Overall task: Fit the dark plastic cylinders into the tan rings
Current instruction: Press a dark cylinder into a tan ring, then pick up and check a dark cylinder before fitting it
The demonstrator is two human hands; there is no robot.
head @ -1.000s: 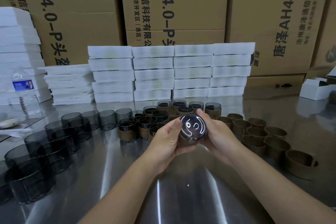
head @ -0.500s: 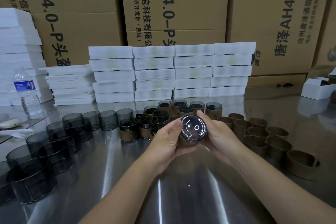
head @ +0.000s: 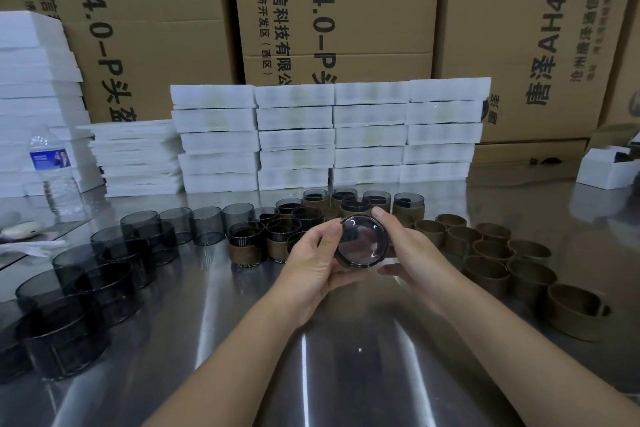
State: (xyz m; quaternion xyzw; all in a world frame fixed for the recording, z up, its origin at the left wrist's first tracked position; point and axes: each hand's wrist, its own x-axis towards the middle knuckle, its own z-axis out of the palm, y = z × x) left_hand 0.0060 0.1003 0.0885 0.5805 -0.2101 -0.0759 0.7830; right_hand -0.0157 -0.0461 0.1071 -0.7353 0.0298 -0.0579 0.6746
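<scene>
I see a shiny steel bench [head: 242, 340]. Bare dark cylinders [head: 104, 288] stand clustered at 9 o'clock. Ringed cylinders [head: 247, 246] bunch at 12, and empty tan rings [head: 526, 274] sit at 3. Stacked white boxes [head: 294, 139] line the far side at 12. A water bottle [head: 55, 173] stands at 10.

A smoky dark cylinder [head: 363, 242] is held tilted, its glossy closed end facing the camera, gripped between the left hand [head: 313, 263] and the right hand [head: 412, 253]. Bare cylinders [head: 104, 288] stand upright in a group at the left. Ringed cylinders [head: 282, 239] cluster just behind the held one. Empty tan rings [head: 491, 270] stand at the right.
</scene>
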